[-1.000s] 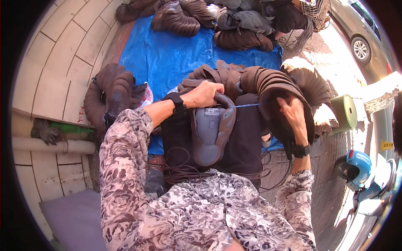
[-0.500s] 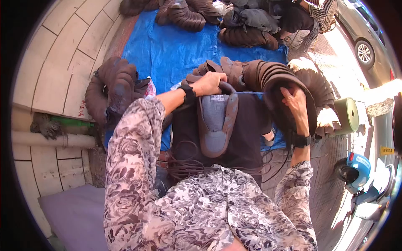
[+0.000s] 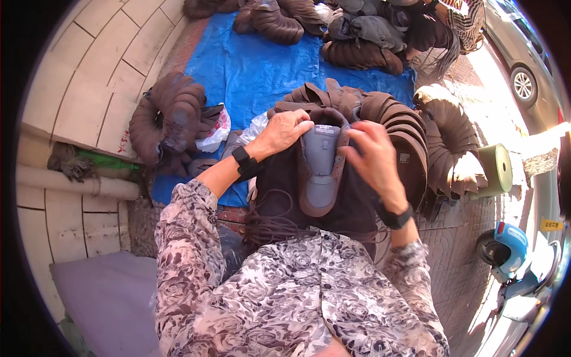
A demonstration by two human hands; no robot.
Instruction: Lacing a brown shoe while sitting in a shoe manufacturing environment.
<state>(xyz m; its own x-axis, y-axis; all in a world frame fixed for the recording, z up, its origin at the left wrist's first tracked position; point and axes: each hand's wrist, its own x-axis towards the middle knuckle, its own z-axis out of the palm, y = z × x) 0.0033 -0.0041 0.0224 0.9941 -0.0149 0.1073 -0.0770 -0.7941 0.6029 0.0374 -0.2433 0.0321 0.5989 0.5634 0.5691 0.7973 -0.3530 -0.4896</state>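
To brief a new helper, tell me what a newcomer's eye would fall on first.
Probably the bright blue tarp first, spread across the upper middle. Next, likely the brown-and-grey shoe upper at centre, then the curled stack of brown uppers at left.

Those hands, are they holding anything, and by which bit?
The left hand holds the brown shoe upper by its top left edge; whether the right hand grips, I can't tell.

Blue tarp (image 3: 238, 71) w/ brn shoe-upper stacks (image 3: 278, 25) on.
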